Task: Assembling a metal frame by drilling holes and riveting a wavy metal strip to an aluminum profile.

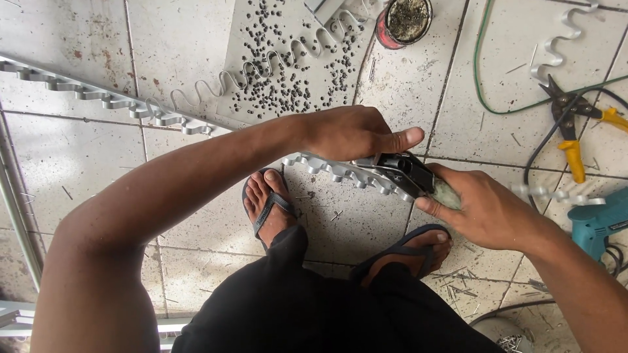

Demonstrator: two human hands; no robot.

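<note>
Our left hand (pixel 350 133) clamps the wavy metal strip (pixel 333 171) while our right hand (pixel 484 209) squeezes the black riveter (pixel 405 171); we keep both steady and square.

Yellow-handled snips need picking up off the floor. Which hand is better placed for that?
Likely the right hand. The snips lie on the tiles on its side, just beyond it. The left hand is farther away, pressing on the black tool at the wavy metal strip. The right would first have to let go.
</note>
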